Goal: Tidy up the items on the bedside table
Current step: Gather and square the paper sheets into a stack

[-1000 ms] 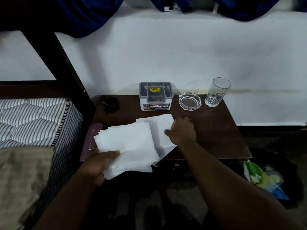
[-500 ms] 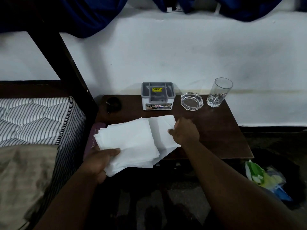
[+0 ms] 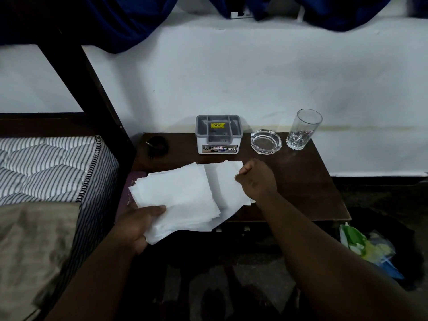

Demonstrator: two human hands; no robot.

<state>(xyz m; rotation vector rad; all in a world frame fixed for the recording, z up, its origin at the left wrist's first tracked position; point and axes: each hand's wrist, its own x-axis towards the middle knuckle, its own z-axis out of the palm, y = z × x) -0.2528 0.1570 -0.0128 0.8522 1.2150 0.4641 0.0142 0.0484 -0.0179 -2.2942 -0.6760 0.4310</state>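
Head view: left hand point(image 3: 136, 224) grips the near-left corner of a fanned stack of white napkins point(image 3: 183, 195), thumb on top, over the desk point(image 3: 301, 181) near-left edge. Right hand point(image 3: 257, 179) pinches the stack's right-side sheets. Far on the desk: grey-white organizer box point(image 3: 218, 135), glass ashtray point(image 3: 265, 141) right of it, empty tumbler point(image 3: 302, 129) far right. Striped mattress point(image 3: 46, 165) on the left.

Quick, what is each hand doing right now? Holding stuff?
Left hand: closed on the stack of white napkins, thumb on top.
Right hand: fingers curled, pinching the edge of a loose napkin lying on the bedside table.
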